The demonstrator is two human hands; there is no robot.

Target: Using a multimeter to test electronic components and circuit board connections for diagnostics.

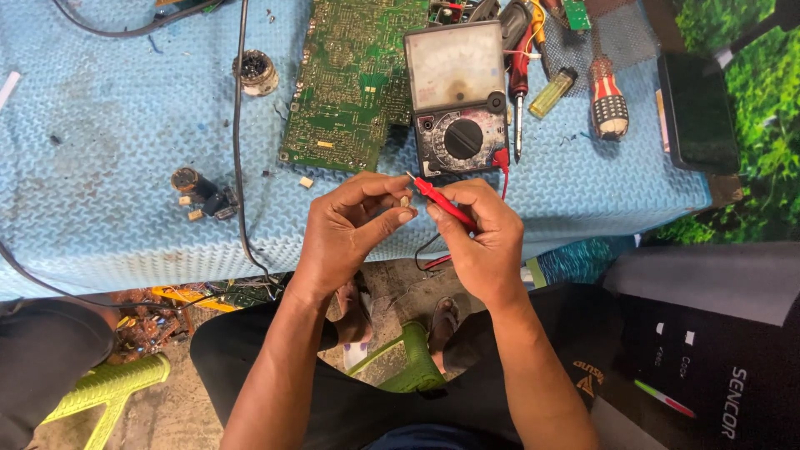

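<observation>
Above a blue textured foam mat [125, 125], the left hand [346, 229] pinched a small beige component [405, 201]; the right hand [483, 242] gripped a red plastic probe [442, 200], beyond them a green circuit board [350, 83].

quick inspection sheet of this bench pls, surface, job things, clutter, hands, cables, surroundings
surface: blue textured mat, stained in places
job's things: small tan part pinched in left hand; red probe in right hand, tip at the part; meter lying behind
clutter: green circuit board, screwdriver, yellow lighter, phone, loose small parts
hands: both closed on their things
cables: black cable across mat; red and black leads below the hands
surroundings: green stool, black box at right
</observation>
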